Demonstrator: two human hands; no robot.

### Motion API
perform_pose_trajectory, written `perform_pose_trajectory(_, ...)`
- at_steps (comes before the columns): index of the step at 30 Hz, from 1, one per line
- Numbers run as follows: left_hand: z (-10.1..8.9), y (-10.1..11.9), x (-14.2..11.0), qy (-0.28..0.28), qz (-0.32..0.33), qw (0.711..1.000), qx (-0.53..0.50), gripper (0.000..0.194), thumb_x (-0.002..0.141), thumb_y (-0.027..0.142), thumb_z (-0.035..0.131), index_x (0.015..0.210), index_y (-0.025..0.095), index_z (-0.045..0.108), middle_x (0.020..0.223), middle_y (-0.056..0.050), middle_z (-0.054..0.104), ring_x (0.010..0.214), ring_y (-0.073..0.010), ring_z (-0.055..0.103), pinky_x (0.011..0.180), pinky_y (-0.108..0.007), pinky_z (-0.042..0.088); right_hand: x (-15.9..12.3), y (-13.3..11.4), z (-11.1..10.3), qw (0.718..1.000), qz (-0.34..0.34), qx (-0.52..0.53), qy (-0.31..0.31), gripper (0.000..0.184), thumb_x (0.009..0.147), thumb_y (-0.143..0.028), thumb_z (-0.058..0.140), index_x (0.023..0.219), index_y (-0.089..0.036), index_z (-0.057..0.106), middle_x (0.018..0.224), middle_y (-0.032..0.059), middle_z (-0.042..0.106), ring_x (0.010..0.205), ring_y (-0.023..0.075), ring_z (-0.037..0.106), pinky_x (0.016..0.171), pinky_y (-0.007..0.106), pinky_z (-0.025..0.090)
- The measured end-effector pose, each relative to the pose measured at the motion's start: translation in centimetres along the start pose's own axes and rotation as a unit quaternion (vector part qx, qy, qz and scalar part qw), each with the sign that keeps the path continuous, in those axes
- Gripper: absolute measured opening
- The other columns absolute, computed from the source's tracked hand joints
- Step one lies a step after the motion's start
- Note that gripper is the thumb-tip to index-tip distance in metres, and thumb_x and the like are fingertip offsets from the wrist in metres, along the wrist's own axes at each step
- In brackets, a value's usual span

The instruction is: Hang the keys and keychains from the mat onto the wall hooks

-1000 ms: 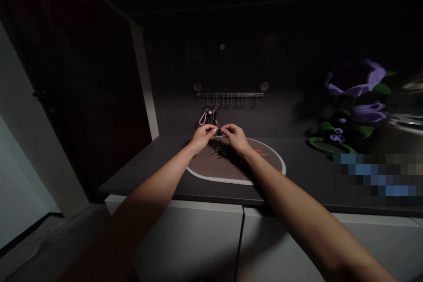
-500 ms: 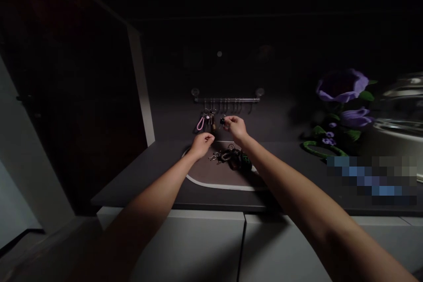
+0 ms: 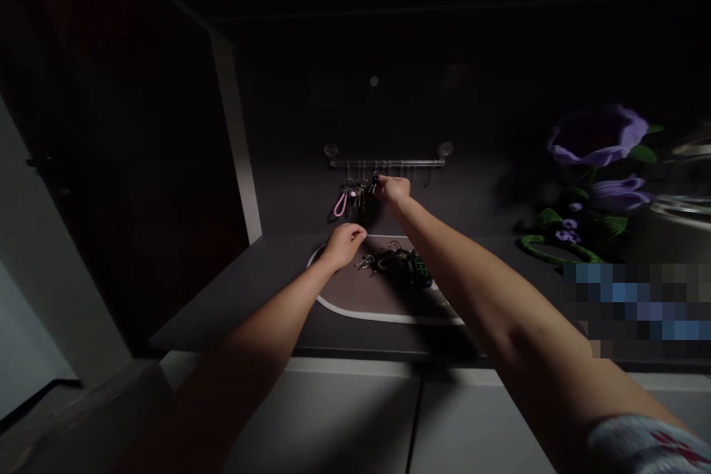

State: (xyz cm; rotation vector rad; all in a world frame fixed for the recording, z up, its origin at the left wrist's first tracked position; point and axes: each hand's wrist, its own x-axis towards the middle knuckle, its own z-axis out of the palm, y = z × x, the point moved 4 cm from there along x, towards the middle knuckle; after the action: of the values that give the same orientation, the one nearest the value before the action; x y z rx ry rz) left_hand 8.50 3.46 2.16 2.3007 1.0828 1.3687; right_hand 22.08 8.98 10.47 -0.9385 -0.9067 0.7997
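Metal keys (image 3: 374, 187) pinched in the right hand (image 3: 395, 191) just below a hook rail (image 3: 400, 163)

The right hand is raised toward the dark back wall (image 3: 478, 200), its thumb and fingertips closed in a narrow pinch on the keys, which have a small dark piece at the top. Whether their ring touches a hook is too small to tell.

Just to the left, a hanging key bunch (image 3: 355, 194) with a pink loop strap (image 3: 341, 205) dangles from the see-through rail.

The left hand (image 3: 343, 244) hovers lower, over the left part of a brown mat (image 3: 361, 300) with a pale rim. Its fingers curl in close to the thumb; whether anything sits between them, I cannot tell.

On the mat, loose keys (image 3: 365, 262) lie near the left hand, and a black fob (image 3: 421, 269) with green markings lies farther right, beneath the right forearm.

The mat rests on a dark counter (image 3: 238, 296) above white cabinet fronts (image 3: 333, 415). At the right stand purple flowers (image 3: 619, 192) with green leaves, beside a shiny rounded vessel (image 3: 686, 226), partly cut off. A pale patterned sleeve (image 3: 638, 444) shows on the right arm.
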Motion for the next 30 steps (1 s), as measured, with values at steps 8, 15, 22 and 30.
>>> perform_pose_trajectory(8,-0.1,0.1,0.1,-0.005,-0.002,1.000,0.012,0.015,0.076,0.016,0.051,0.078,0.013,0.066,0.078,-0.006,0.065,0.073,-0.0149,0.056,0.069,-0.026,0.043,-0.5,0.6,-0.2,0.996,0.069,0.051,0.035,0.016,0.075,-0.005,0.049,0.063,-0.014,0.052,0.049,-0.0032,0.051,0.043,0.0060,0.047,0.046,0.020,0.045)
perform_pose_trajectory(15,-0.2,-0.3,0.3,-0.002,-0.007,1.000,-0.007,0.014,0.075,0.017,0.052,0.078,0.013,0.066,0.078,-0.006,0.066,0.073,-0.0148,0.057,0.070,-0.026,0.043,-0.4,1.8,-0.5,0.996,0.072,0.047,0.023,0.013,0.075,-0.006,0.051,0.064,-0.013,0.053,0.049,-0.0030,0.052,0.043,0.0065,0.048,0.048,0.022,0.046)
perform_pose_trajectory(22,-0.4,-0.5,0.3,-0.008,-0.035,0.998,-0.042,0.013,0.074,0.018,0.054,0.076,0.013,0.066,0.074,-0.005,0.066,0.066,-0.0137,0.056,0.066,-0.026,0.043,0.0,2.3,-0.7,0.997,0.071,0.021,-0.005,0.013,0.076,-0.007,0.047,0.067,-0.015,0.051,0.052,-0.0041,0.052,0.047,0.0065,0.049,0.051,0.021,0.046)
perform_pose_trajectory(30,-0.5,-0.4,0.1,-0.029,-0.063,0.994,-0.085,0.011,0.071,0.019,0.056,0.073,0.014,0.066,0.065,-0.001,0.063,0.058,-0.0111,0.052,0.060,-0.023,0.042,-0.1,2.2,-0.8,0.998,0.017,-0.047,-0.034,0.018,0.073,-0.004,0.044,0.060,-0.016,0.048,0.045,-0.0040,0.049,0.043,0.0073,0.047,0.052,0.022,0.047)
